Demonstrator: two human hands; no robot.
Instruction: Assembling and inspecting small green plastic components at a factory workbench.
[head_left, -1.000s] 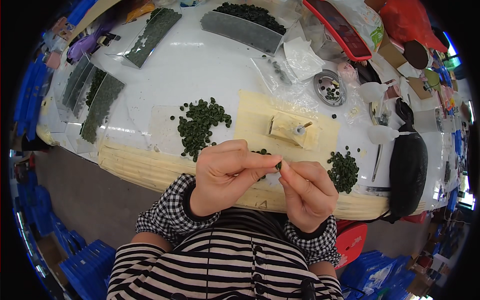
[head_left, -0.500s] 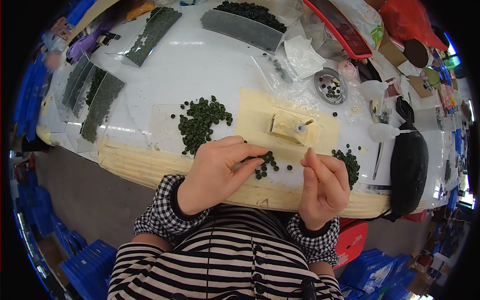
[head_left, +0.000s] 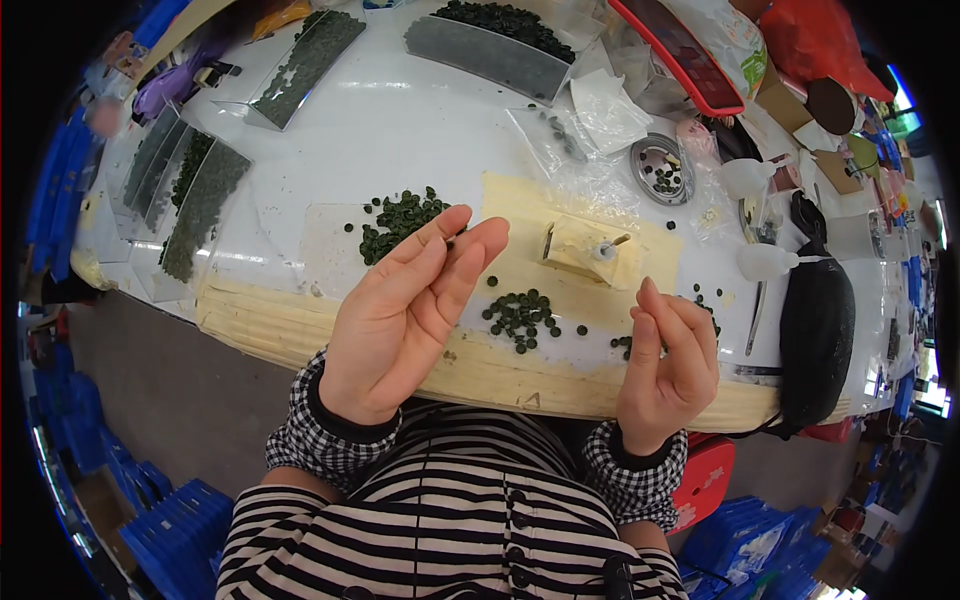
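My left hand [head_left: 405, 315] is raised over the near edge of the work table, palm turned up and fingers curled together. A small dark piece [head_left: 451, 243] shows between its fingertips; its exact shape is hidden. Further right, my right hand [head_left: 672, 365] is closed, thumb against the fingers, and whatever it may hold cannot be made out. Small dark green discs lie between the hands in a loose cluster [head_left: 522, 315]. Behind my left hand is a larger heap of them [head_left: 400, 222], partly covered. A tape-covered block [head_left: 575, 245] with an upright pin stands beyond the cluster.
Clear bins of green pieces stand at the left [head_left: 205, 205] and at the back [head_left: 490, 60]. Rightward are a round metal dish [head_left: 662, 170], white squeeze bottles [head_left: 765, 262], a black bag [head_left: 818, 330] and a red-cased device [head_left: 685, 55]. Padding [head_left: 290, 330] lines the front edge.
My left hand has left the small cluster, moving up and left and turning palm upward. My right hand has shifted slightly right and remains closed. More of the small cluster is visible.
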